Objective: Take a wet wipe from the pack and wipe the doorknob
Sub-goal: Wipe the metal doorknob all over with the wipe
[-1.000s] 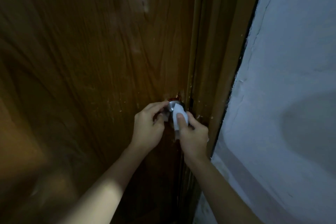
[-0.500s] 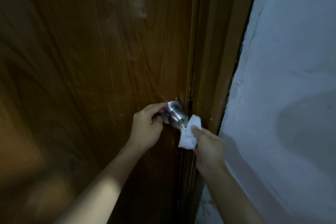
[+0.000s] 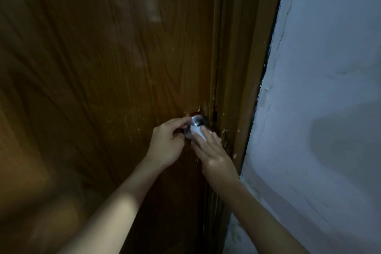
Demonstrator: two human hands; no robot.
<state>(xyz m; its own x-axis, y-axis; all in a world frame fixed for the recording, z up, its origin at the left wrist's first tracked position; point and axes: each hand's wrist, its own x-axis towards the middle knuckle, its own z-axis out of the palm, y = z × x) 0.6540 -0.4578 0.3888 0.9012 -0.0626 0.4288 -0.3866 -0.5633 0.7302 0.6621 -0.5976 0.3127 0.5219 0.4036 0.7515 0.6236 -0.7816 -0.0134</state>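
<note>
head view, dim light. a brown wooden door [image 3: 103, 88] fills the left and centre; its frame [image 3: 243, 68] runs top to bottom just right of centre, and a pale painted wall [image 3: 329, 109] takes up the right side. the metal doorknob [image 3: 196, 120] sits at the door's right edge, close to the frame, about halfway down. chipped, pale flecks mark the wood around the knob and along the frame edge.

left hand [image 3: 167, 144]: curled, fingers and thumb closed on the left side of the doorknob near its base against the door; the forearm rises from the lower left.

right hand [image 3: 214, 153]: fingers extended and pressed flat over the white wet wipe [image 3: 196, 132], holding it against the front, lower face of the doorknob. the wipe shows as a small folded patch between the fingertips and the metal; most of it lies hidden under the fingers. the forearm rises from the lower right corner, crossing in front of the frame.

only the upper part of the doorknob shows bare above the wipe.
</note>
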